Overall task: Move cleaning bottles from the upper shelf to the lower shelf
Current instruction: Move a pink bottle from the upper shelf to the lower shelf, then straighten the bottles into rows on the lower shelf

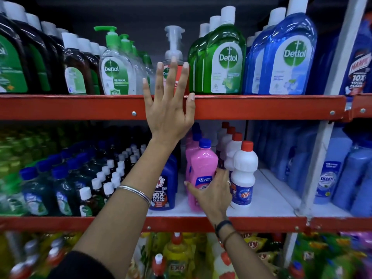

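My left hand (168, 106) is raised with fingers spread in front of the upper shelf's red rail (80, 106), its fingertips over a red pump bottle (182, 77) that it largely hides. It holds nothing. On the lower shelf (267, 200) my right hand (212, 195) wraps around the base of a pink bottle (202, 170) with a blue cap; the bottle stands upright at the front. A white bottle (242, 178) with a red cap stands just right of that hand.
The upper shelf carries clear pump bottles (116, 71), green bottles (223, 59), blue bottles (287, 57) and dark brown ones (76, 71). Below, a dark blue bottle (164, 190) stands left of the pink one, with rows of small bottles further left. A white upright (320, 158) divides the bays.
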